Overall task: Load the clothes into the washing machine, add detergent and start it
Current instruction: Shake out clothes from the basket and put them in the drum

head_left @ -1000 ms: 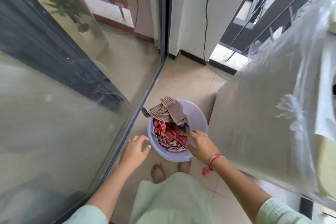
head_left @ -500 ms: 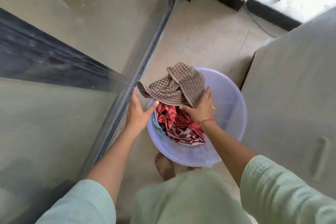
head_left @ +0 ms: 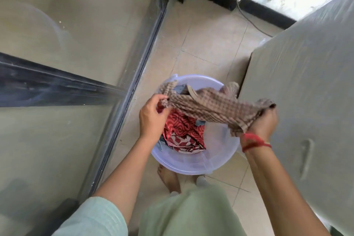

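Both hands hold a checked cloth [head_left: 210,107] stretched above the lilac tub [head_left: 216,157]. The left hand [head_left: 151,118] pinches its left end; the right hand [head_left: 265,122] has fingers curled round the right end. A red patterned garment [head_left: 182,130] lies in the tub.

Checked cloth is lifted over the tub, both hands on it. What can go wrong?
The checked cloth sags between left hand and right hand over the red garment; it may drag that out of the tub. The machine looks plastic-wrapped; with both hands busy, uncovering it risks a drop.
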